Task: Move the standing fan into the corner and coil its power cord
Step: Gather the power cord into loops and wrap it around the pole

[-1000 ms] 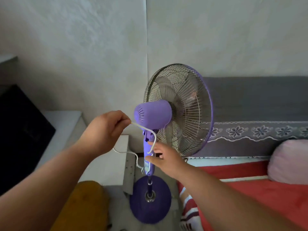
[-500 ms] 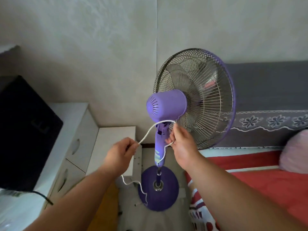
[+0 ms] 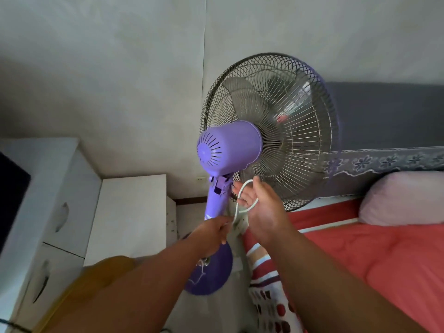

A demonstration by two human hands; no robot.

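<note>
The purple standing fan (image 3: 229,146) stands upright on its round base (image 3: 213,277) by the wall, between the white cabinets and the bed. Its wire cage faces right. The white power cord (image 3: 245,200) forms a loop just right of the fan's neck. My left hand (image 3: 213,230) is closed on the cord low beside the purple stem. My right hand (image 3: 262,207) is spread, fingers apart, with the cord loop draped over its fingers and palm. More cord lies on the base below.
White drawer cabinets (image 3: 72,212) stand on the left, with a dark screen (image 3: 12,195) at the far left edge. A bed with a red cover (image 3: 372,260) and a pink pillow (image 3: 403,198) fills the right. A yellow object (image 3: 96,272) sits low left.
My left hand has moved right and down to the fan's stem, still gripping the cord. My right hand has opened, and the cord now loops around it. The view has shifted closer to the fan.
</note>
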